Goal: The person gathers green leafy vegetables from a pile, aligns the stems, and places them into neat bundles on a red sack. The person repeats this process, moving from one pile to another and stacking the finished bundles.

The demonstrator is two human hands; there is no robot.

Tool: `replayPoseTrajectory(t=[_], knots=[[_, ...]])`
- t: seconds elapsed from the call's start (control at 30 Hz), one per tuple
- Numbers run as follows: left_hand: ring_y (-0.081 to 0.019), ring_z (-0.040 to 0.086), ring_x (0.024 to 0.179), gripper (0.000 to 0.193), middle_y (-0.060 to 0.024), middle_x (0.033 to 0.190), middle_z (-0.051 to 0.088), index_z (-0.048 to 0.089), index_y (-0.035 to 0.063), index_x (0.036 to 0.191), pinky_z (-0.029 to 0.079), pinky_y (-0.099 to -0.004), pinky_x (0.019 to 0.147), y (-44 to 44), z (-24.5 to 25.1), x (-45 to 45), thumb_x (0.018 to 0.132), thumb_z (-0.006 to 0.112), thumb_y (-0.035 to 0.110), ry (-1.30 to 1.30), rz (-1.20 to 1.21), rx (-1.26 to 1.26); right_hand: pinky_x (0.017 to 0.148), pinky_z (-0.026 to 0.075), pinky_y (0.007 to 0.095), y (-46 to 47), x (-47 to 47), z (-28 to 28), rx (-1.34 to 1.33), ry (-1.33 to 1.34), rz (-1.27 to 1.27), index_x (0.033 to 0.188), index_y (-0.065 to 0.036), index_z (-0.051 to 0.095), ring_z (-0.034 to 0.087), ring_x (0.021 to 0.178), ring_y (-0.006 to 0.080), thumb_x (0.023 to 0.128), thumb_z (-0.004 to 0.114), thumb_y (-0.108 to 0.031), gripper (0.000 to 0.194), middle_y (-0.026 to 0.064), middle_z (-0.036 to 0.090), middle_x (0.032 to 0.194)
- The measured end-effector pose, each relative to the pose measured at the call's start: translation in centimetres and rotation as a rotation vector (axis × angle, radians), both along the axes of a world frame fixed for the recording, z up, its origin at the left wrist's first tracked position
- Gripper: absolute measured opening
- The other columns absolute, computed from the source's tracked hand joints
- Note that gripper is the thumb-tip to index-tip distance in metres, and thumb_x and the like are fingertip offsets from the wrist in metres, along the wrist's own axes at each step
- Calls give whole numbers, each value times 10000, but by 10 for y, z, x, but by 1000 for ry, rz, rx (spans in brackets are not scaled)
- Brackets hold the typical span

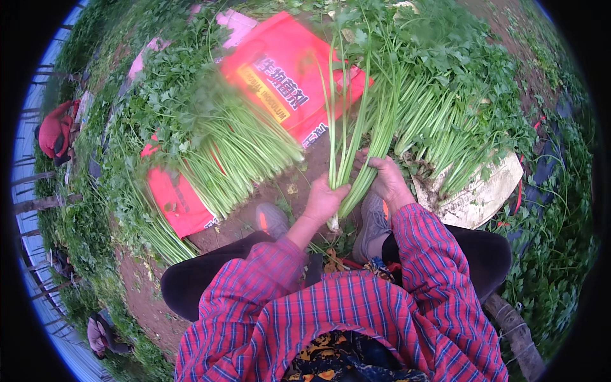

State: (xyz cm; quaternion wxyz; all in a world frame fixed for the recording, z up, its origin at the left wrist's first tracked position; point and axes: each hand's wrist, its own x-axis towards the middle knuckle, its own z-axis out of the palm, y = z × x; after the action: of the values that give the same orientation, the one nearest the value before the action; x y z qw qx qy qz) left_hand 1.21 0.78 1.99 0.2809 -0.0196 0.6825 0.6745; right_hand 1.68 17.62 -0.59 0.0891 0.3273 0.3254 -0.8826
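Note:
Before me my left hand (326,199) is closed round the lower stalks of a small bunch of celery (344,157), whose pale root end sticks out below the fist. Close beside it, my right hand (385,177) grips a thicker bunch of celery (377,136); the lower ends of the two bunches almost meet. Leafy tops of both rise away from me. A pile of celery with soil on its roots (437,119) lies to the right, partly on a pale sack (482,196). Left of my hands, celery stalks (238,153) lie side by side, over red printed sacks (286,71).
Bare soil (148,296) shows at the left. My shoes (371,224) stand just beneath the bunches. A wooden pole (515,334) lies at the lower right. Other people crouch or bend among the plants at the far left, one in red (55,131), one lower down (100,334).

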Motion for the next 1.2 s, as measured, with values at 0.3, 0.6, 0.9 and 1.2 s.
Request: replayPoseTrajectory(t=[0.3,0.6,0.9,1.2], knots=[[-173,639,762,307,-102,933,647,551,-14,1112,530,-301,696,-18,12,2,830,640,71,-524,-104,217,771,537,402,-6,-12,-56,227,-100,169,1109,92,521,638,829,287,803,446,55,317,182,630,923],[-270,661,665,309,-170,864,640,507,-53,1103,567,-372,568,-15,20,3,817,609,6,-440,-47,100,879,470,425,-17,-3,-4,-114,-54,-20,1219,22,465,563,1022,304,922,435,-161,350,189,566,1109],[-169,633,825,343,-106,992,637,536,-27,1139,526,-306,737,-17,17,1,812,622,34,-408,-158,40,853,511,388,-16,0,8,159,36,116,1188,35,484,613,935,256,905,529,-164,349,168,597,1084],[-137,618,811,321,-73,974,639,558,-15,1133,518,-282,722,-12,9,1,824,627,42,-412,-184,-31,675,545,326,-19,-9,15,91,-41,83,1060,19,569,649,760,200,829,583,-35,238,134,659,933]])
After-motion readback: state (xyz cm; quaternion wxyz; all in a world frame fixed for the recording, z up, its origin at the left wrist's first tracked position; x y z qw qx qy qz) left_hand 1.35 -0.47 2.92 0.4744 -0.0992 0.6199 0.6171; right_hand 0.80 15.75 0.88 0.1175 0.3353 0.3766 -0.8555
